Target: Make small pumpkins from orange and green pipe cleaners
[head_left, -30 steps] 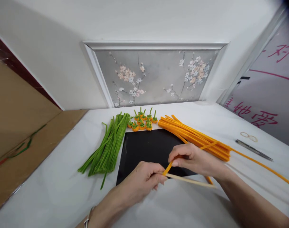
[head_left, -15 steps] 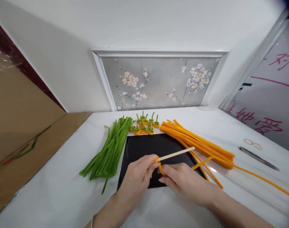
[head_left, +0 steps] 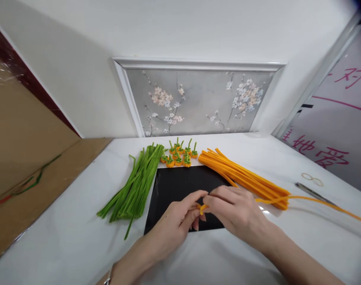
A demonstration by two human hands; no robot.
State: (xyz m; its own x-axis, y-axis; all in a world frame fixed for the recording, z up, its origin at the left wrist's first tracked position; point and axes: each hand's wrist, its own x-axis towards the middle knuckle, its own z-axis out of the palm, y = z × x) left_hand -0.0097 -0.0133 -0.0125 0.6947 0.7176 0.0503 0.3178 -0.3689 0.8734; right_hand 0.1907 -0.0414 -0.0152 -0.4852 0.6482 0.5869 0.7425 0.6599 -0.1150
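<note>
Over the black mat [head_left: 183,182], my left hand [head_left: 171,219] is closed with its fingertips on a small curl of orange pipe cleaner [head_left: 202,208]. My right hand [head_left: 239,208] is pinched on the same curl, its fingers meeting those of the left. From behind the right hand, a long orange strand [head_left: 313,198] runs off to the right edge. The pale wooden stick is out of sight; the hands may cover it. Most of the curl is hidden by fingers.
Green pipe cleaners [head_left: 135,186] lie bundled to the left, an orange bundle [head_left: 245,178] to the right. Several small orange-and-green pieces [head_left: 178,154] stand behind the mat. Tweezers [head_left: 313,192] and two thin rings [head_left: 312,179] lie far right. Cardboard [head_left: 55,190] borders the left.
My right hand has moved up against my left fingers. The wooden stick that stuck out to the right is no longer visible, and the orange strand now trails across the bundle's end.
</note>
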